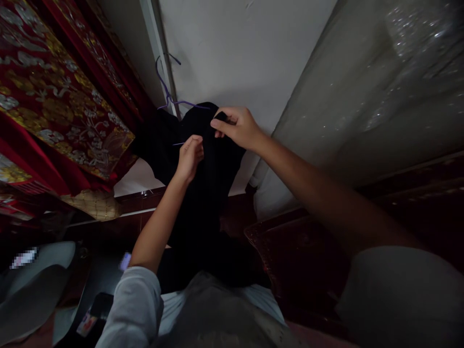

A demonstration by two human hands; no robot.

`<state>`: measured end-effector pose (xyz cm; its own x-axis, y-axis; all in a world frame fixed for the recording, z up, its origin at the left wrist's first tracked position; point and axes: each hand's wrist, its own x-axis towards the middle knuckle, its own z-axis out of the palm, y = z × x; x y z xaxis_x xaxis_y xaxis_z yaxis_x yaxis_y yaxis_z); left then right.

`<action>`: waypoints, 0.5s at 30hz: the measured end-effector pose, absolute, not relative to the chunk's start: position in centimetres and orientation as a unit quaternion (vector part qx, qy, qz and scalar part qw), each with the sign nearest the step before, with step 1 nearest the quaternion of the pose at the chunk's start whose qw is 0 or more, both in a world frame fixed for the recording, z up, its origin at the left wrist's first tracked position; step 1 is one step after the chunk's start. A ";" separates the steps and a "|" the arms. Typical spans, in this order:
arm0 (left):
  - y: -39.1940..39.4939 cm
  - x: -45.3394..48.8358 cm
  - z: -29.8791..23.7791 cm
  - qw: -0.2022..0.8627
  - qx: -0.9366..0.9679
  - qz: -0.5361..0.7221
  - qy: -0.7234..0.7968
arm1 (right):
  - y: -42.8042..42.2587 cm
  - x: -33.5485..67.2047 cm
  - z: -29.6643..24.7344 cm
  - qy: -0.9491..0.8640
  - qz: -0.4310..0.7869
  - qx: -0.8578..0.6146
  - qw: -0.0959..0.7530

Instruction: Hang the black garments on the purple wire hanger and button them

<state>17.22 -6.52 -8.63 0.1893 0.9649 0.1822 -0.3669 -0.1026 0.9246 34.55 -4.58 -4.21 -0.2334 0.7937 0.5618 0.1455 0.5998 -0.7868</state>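
Note:
A black garment (212, 169) hangs in front of me, spread on a thin purple clothes hanger (184, 102). The hanger's hook stands up beside a pale vertical strip on the wall. My left hand (190, 157) is closed at the hanger's lower bar, which runs into it from the left; its fingertips rest against the dark cloth. Higher and to the right, my right hand (237, 126) pinches a fold of the garment between thumb and fingers, close to its right shoulder. The garment's lower part merges into shadow.
Red brocade cloth (68, 92) with gold and silver patterns hangs at left. A plastic-wrapped pale surface (355, 96) leans at right, above dark red furniture (304, 251). A grey chair-like shape (36, 285) stands at lower left. A white wall (235, 53) rises behind the garment.

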 end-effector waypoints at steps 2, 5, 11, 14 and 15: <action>-6.5 17.6 -8.5 0.634 0.450 0.536 0.330 | -4.9 34.5 -4.2 -0.725 0.315 -0.315 0.526; -6.3 17.7 -8.7 0.666 0.429 0.506 0.341 | -5.4 34.3 -4.0 -0.731 0.315 -0.295 0.529; -6.1 16.7 -9.6 0.600 0.499 0.524 0.341 | -6.2 34.3 -3.4 -0.722 0.307 -0.310 0.536; -6.7 16.2 -9.5 0.570 0.553 0.514 0.324 | -6.5 34.3 -3.3 -0.718 0.308 -0.328 0.532; -7.1 16.1 -9.4 0.555 0.571 0.515 0.317 | -6.5 34.3 -3.3 -0.717 0.309 -0.332 0.530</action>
